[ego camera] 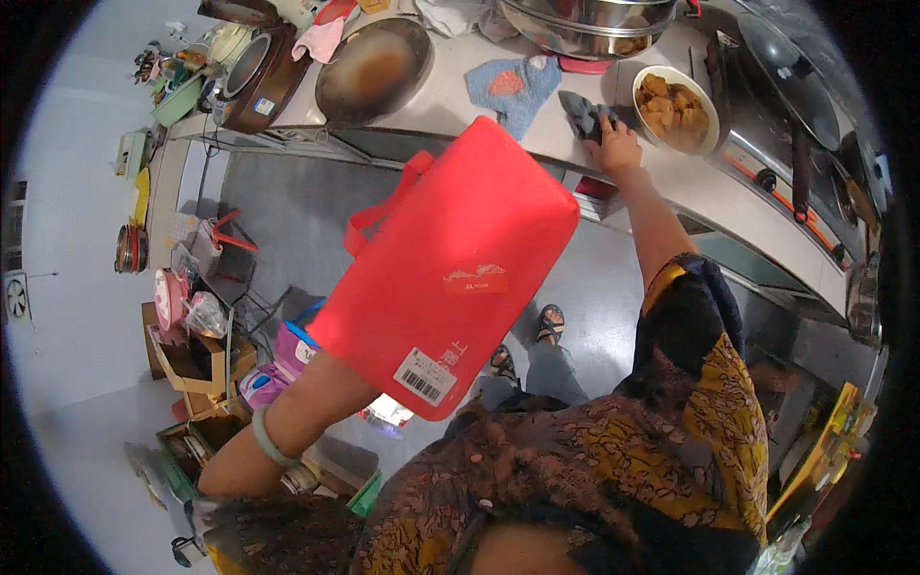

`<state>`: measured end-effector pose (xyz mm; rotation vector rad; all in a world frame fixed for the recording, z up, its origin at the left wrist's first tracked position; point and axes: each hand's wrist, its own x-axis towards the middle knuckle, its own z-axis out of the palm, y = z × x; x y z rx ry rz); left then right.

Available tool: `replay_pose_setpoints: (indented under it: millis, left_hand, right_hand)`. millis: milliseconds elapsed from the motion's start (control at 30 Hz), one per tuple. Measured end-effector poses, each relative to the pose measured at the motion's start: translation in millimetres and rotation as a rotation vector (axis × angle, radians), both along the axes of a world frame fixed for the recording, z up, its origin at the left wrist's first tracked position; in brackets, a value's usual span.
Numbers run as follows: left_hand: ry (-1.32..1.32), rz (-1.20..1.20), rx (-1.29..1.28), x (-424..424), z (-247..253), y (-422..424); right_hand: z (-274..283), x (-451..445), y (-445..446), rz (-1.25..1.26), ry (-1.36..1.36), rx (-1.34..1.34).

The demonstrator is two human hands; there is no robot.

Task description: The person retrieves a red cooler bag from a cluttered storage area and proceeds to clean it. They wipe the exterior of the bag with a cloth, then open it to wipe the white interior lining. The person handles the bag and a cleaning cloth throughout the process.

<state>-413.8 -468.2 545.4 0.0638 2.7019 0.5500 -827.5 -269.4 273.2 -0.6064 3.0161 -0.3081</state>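
Observation:
A large red fabric bag (460,266) with a side strap and a barcode sticker is held up in front of me. My left forearm reaches behind or into its lower end, and the left hand itself is hidden by the bag. On the light countertop, my right hand (618,147) rests its fingers on a crumpled dark cloth (583,115). Just right of that hand stands a white bowl (711,140) of orange-brown food chunks. A blue cloth with a red patch (528,90) lies to the left of the dark cloth.
A wok (374,72), a steel steamer pot (589,29) and a brown appliance (269,79) stand along the counter (445,93). At right is a gas stove (762,122) with a long-handled pan. Cardboard boxes (190,363) and a folding chair (233,251) stand at left.

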Motion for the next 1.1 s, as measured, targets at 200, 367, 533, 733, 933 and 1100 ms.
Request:
replay_pose_setpoints:
  millis: [200, 367, 533, 733, 933, 1100]
  left_hand:
    - [0.107, -0.287, -0.257, -51.1, 7.8, -22.3]
    - [0.134, -0.456, -0.360, -77.1, 10.3, -40.5]
    - [0.172, -0.388, 0.155, -112.6, 23.7, -48.7]
    - [0.270, -0.583, 0.129, -133.9, 40.5, -70.8]
    - [0.489, -0.832, 0.048, -191.9, 17.5, -121.9]
    - [0.198, -0.251, 0.444, -208.3, -22.5, -147.1]
  right_hand:
    - [-35.2, -21.9, 33.1, 0.009, -0.085, -0.319]
    - [-15.9, 56.2, 88.0, -0.316, -0.470, -0.990]
    - [73.9, 110.0, 143.1, -0.463, -0.288, -1.274]
    - [211.9, 134.8, 64.6, -0.326, -0.088, -1.460]
    - [235.8, 147.9, -13.2, -0.127, 0.245, -1.061]
    - [192.0, 148.9, -84.7, 0.049, 0.256, -0.519]
